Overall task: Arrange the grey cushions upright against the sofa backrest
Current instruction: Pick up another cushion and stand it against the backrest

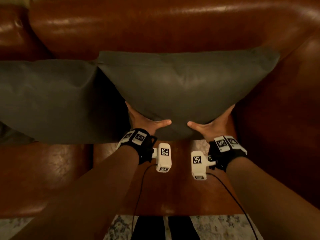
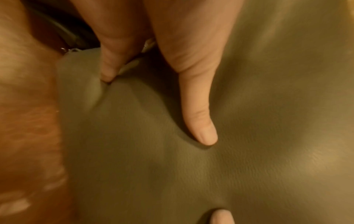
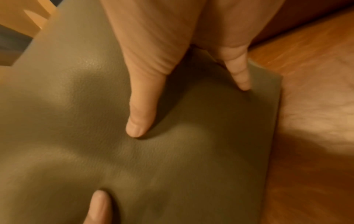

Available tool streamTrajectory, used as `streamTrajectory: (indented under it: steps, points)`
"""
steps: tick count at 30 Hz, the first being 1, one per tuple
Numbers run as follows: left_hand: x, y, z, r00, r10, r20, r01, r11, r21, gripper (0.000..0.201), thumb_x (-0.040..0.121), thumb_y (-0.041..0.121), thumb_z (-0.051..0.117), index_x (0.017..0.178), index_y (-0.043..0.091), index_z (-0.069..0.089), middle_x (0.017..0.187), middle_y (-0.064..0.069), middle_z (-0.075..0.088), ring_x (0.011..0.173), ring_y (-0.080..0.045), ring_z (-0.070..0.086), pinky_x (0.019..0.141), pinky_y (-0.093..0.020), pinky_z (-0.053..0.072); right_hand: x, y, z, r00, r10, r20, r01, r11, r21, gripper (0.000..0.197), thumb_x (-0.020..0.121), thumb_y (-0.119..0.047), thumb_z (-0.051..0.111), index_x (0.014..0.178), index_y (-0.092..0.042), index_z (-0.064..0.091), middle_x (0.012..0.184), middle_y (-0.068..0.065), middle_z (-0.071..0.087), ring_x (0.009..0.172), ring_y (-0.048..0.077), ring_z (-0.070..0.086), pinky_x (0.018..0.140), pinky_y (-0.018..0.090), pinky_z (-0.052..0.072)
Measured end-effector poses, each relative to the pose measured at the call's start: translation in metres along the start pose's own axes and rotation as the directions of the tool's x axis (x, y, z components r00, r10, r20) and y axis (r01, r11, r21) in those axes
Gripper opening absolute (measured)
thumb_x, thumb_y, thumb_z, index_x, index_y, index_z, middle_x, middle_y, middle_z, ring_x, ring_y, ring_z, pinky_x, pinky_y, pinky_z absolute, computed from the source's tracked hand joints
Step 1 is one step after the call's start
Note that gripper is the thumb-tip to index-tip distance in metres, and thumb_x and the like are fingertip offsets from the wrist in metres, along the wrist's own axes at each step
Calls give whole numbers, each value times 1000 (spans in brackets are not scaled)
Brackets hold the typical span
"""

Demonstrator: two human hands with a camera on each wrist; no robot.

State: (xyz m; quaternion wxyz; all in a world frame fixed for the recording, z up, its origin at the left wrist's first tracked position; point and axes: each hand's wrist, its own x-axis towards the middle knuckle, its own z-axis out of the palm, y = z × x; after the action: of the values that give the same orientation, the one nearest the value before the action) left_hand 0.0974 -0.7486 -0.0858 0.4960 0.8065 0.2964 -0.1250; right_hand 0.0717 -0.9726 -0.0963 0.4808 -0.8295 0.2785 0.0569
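Note:
Two grey cushions lean on the brown leather sofa backrest point(image 1: 155, 28). The right cushion point(image 1: 181, 87) stands tilted back, and both hands hold its lower edge. My left hand point(image 1: 147, 122) grips the lower left corner and my right hand point(image 1: 211, 123) the lower right, thumbs on the front face and fingers hidden behind. In the left wrist view the left thumb point(image 2: 199, 109) presses into the cushion point(image 2: 191, 174). The right wrist view shows the right thumb point(image 3: 141, 106) dimpling the cushion point(image 3: 76, 121). The left cushion point(image 1: 43, 101) stands beside it, touching it at the top corner.
The sofa seat point(image 1: 173, 187) stretches toward me below the cushions. The sofa's right armrest point(image 1: 285, 118) rises close beside the held cushion. A patterned rug point(image 1: 225, 227) lies on the floor in front of the sofa. Cables hang from the wrist cameras.

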Motion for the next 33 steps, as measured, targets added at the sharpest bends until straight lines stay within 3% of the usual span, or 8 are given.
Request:
streamTrajectory:
  steps: [4, 8, 12, 19, 23, 25, 30, 33]
  points:
    - [11, 11, 3, 1000, 3, -10, -4, 1000, -30, 159, 47, 23, 101, 160, 17, -10, 166, -5, 18, 151, -19, 27, 119, -25, 17, 12, -21, -4, 998, 47, 52, -45, 999, -27, 154, 60, -27, 98, 160, -14, -19, 171, 8, 6, 157, 23, 16, 122, 26, 12]
    - [6, 0, -3, 1000, 13, 8, -13, 1000, -3, 169, 26, 46, 98, 159, 28, -5, 165, -2, 23, 151, -20, 31, 125, -43, 26, 11, 6, -11, 997, -20, 71, 20, 1000, -5, 159, 45, -50, 100, 161, -29, -7, 167, 1, 25, 153, 21, 30, 126, 42, 25]
    - [11, -12, -15, 999, 1, 44, -3, 998, 61, 167, 29, 41, 99, 160, 27, -4, 165, -4, 21, 151, -23, 31, 123, -43, 28, 24, 34, -22, 996, 7, 94, -16, 996, 88, 158, 26, -72, 94, 153, -50, 2, 155, -11, 42, 142, 13, 47, 118, 47, 40]
    - [16, -11, -2, 991, 87, 104, -92, 995, 41, 134, 53, 16, 99, 157, 14, 15, 158, -5, 38, 139, -11, 41, 98, -5, 26, 24, 20, -28, 991, -47, 125, 25, 985, 170, 121, 46, -37, 101, 148, -28, 35, 137, -9, 61, 124, 7, 62, 111, 41, 49]
    - [5, -9, 26, 983, 30, 180, -37, 999, 37, 130, 38, 36, 102, 148, 8, 38, 146, 0, 54, 133, -15, 55, 96, -4, 40, 24, 27, -56, 992, -92, 89, 67, 966, 249, 107, 60, 0, 94, 150, -12, 38, 133, -3, 60, 104, -21, 60, 95, 6, 49]
    - [2, -3, 44, 973, 37, 227, -42, 999, 18, 113, 48, 17, 100, 144, 5, 42, 134, 7, 54, 123, -10, 56, 76, 10, 37, 31, 32, -68, 994, -95, 55, 77, 959, 274, 107, 62, 3, 93, 151, -12, 36, 136, -2, 60, 103, -24, 59, 87, 0, 46]
    - [6, 6, 52, 959, 49, 278, -45, 999, -22, 92, 63, -3, 92, 142, 1, 45, 124, 6, 52, 124, -11, 54, 67, 12, 34, 36, 40, -69, 997, -71, 21, 62, 959, 277, 122, 58, -3, 95, 156, -20, 25, 148, -3, 53, 124, -8, 57, 104, 14, 48]
    - [0, -1, 31, 983, 71, 170, -67, 997, -31, 121, 59, 11, 96, 156, 12, 23, 143, 9, 44, 130, -4, 43, 96, 3, 31, 23, 40, -58, 1000, -8, 4, 6, 949, 315, 140, 51, -25, 97, 161, -28, 11, 158, -3, 43, 140, 11, 49, 117, 38, 43]
